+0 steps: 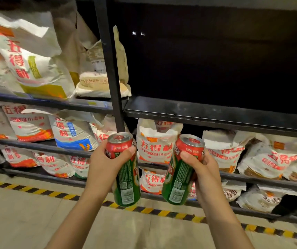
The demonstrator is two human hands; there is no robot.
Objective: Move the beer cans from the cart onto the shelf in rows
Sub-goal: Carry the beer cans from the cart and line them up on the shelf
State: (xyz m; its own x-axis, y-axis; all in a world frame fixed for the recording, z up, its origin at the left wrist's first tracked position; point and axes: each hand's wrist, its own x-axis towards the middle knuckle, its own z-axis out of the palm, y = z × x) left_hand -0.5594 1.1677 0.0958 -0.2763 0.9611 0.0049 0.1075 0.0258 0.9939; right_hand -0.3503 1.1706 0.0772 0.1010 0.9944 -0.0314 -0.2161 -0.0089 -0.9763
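Before the dark shelf [207,112]: left hand [104,164] grips one red-and-green beer can [125,175]; right hand [207,169] grips another can [181,169]. Cans apart, slightly tilted, above flour bags [154,146].

Both bare forearms rise from the lower edge of the view and converge slightly toward the centre, wrists roughly level with each other. The left hand [104,162] wraps the upper half of the left can [125,171]: thumb laid across the near side just below the red band, fingers curled round the far side and out of sight. The right hand [205,168] grips the right can [181,169] likewise, thumb on the near face, fingertips showing past the can's right side. The left can stands almost upright; the right can tilts, top to the right. The hands are apart.
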